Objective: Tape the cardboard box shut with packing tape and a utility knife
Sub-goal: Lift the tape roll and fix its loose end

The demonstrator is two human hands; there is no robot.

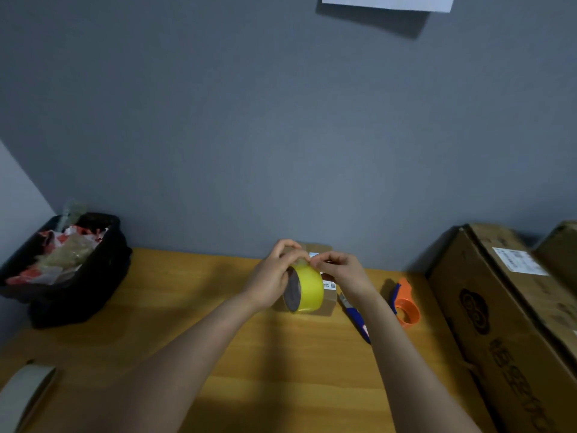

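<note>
A yellow roll of packing tape [309, 289] stands on edge in the middle of the wooden table, held by my left hand [274, 273] around its left side. My right hand [338, 270] pinches at the top of the roll, fingertips meeting those of the left hand. Behind the roll sits a small cardboard box [327, 303] with a white label, mostly hidden by the roll and hands. A blue-handled utility knife [356, 317] lies on the table right of the box, partly under my right forearm.
An orange tape dispenser [406, 304] lies right of the knife. Large cardboard boxes [505, 323] stand along the right edge. A black bin [62, 270] of scraps sits at the left. Another tape roll [22, 395] shows at the lower left. A grey wall closes the back.
</note>
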